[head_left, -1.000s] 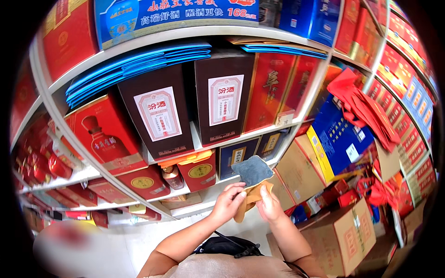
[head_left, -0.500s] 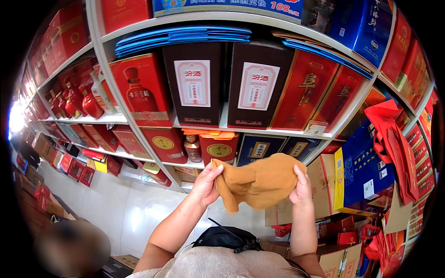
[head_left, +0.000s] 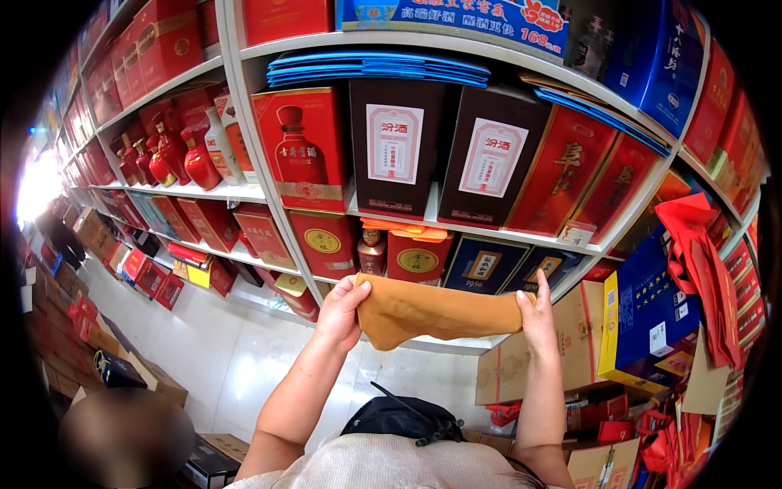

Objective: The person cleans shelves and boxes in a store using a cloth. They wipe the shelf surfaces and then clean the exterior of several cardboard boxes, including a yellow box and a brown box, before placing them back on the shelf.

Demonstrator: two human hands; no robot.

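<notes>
A mustard-brown cloth (head_left: 440,312) stretches sideways between my two hands, pulled fairly taut with a straight upper edge. Its left end hangs lower, in a rounded fold. My left hand (head_left: 337,316) is closed on that end, thumb on top. At the other end, my right hand (head_left: 538,319) pinches the cloth, with a finger pointing up. Both hands are held in front of the lower shelf, above the floor. Behind the cloth stand dark blue boxes (head_left: 476,265) and a red box with a yellow disc (head_left: 417,261).
White shelves (head_left: 399,213) with red and dark brown boxes rise ahead. On the left are red bottles (head_left: 199,161). Cardboard cartons (head_left: 521,350), a blue and yellow box (head_left: 652,314) and red bags (head_left: 700,277) crowd the right. A black pouch (head_left: 399,417) sits at my waist.
The cloth, bunched and rounded before, is now drawn out into a long, flatter strip. My left hand has shifted left and the right hand slightly right. The view has turned a little left.
</notes>
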